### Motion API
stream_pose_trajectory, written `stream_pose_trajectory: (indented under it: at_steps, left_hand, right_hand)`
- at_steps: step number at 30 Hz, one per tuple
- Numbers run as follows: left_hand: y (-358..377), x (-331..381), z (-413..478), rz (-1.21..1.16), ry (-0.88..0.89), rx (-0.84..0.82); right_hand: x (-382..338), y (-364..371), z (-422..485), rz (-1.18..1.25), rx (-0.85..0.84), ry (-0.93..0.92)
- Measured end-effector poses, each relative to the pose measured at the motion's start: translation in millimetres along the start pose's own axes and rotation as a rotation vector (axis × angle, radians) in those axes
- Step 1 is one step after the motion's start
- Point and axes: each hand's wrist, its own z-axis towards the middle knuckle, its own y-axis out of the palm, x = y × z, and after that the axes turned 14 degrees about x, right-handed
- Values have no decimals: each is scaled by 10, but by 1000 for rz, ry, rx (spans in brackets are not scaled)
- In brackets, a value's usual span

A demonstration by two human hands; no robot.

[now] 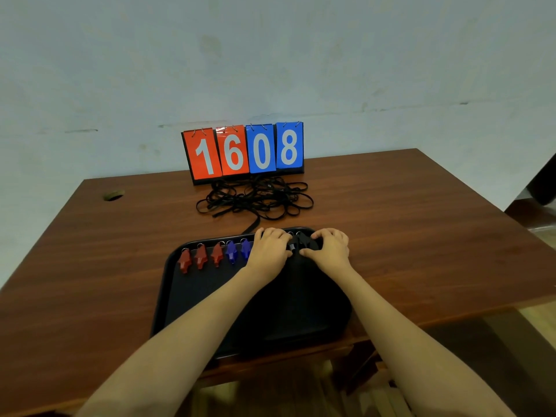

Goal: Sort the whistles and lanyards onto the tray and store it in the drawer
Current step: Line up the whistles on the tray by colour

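Observation:
A black tray (pixel 192 299) lies on the wooden table near its front edge. Along the tray's far edge stand three red whistles (pixel 200 257) and two blue whistles (pixel 238 250) in a row, each with a metal ring. To their right my left hand (pixel 269 249) and my right hand (pixel 331 246) rest side by side over black whistles (pixel 301 245), fingers curled down on them. How firmly each hand grips is hard to tell. A tangled pile of black lanyards (pixel 255 200) lies behind the tray, one strap trailing toward my left hand.
A flip scoreboard (pixel 243 152) reading 1608 stands at the back of the table (pixel 421 236) against the wall. A round cable hole (pixel 113 195) sits at the far left. The tray's near edge overhangs the table front.

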Motion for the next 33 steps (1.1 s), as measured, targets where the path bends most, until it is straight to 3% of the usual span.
stream_pose_trajectory:
  at_steps: [11, 17, 24, 31, 33]
  left_hand:
    - [-404, -354, 236, 30, -26, 151]
    - [-447, -783, 606, 29, -145, 8]
    - [-122, -977, 1145, -4, -153, -20]
    - [271, -1136, 1433, 57, -175, -64]
    - [303, -1153, 1453, 44, -208, -48]
  right_hand:
    - [-519, -105, 279, 72, 57, -277]
    - [-741, 135, 770, 30, -38, -272]
    - [-920, 574, 1533, -65, -51, -330]
    - [-882, 823, 1875, -108, -401, -301]
    - [-803, 864, 1866, -152, -347, -341]
